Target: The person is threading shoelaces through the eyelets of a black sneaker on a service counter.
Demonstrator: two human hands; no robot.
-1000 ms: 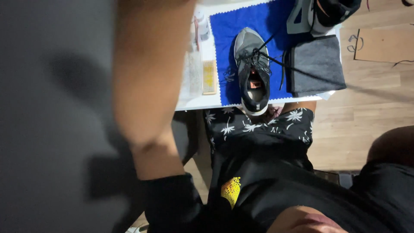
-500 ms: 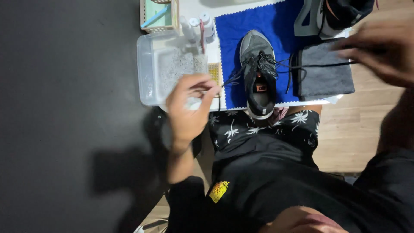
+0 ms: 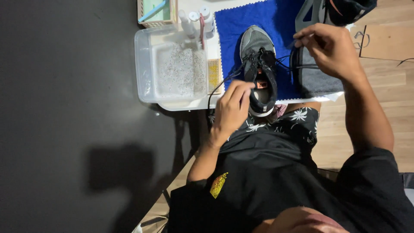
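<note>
A grey and black sneaker [image 3: 258, 47] lies on a blue towel [image 3: 230, 30] on a small white table [image 3: 189, 105], its heel toward me. My left hand [image 3: 232, 108] is at the heel's left side, pinching one black lace [image 3: 220, 84] that runs from the shoe's eyelets. My right hand [image 3: 331, 48] is raised to the right of the shoe, fingers closed on the other lace end [image 3: 302, 67], which is pulled taut over a grey cloth [image 3: 319, 82].
A clear plastic tub [image 3: 144, 64] of foamy water stands left of the towel. Behind it are small bottles [image 3: 196, 19] and a basket [image 3: 156, 13]. A second shoe [image 3: 345, 8] lies at the back right. Flat cardboard [image 3: 386, 41] rests on the wooden floor.
My left hand moved from the tub's edge to the sneaker's heel side, still holding a lace. My right hand came inward toward the shoe, its lace still taut.
</note>
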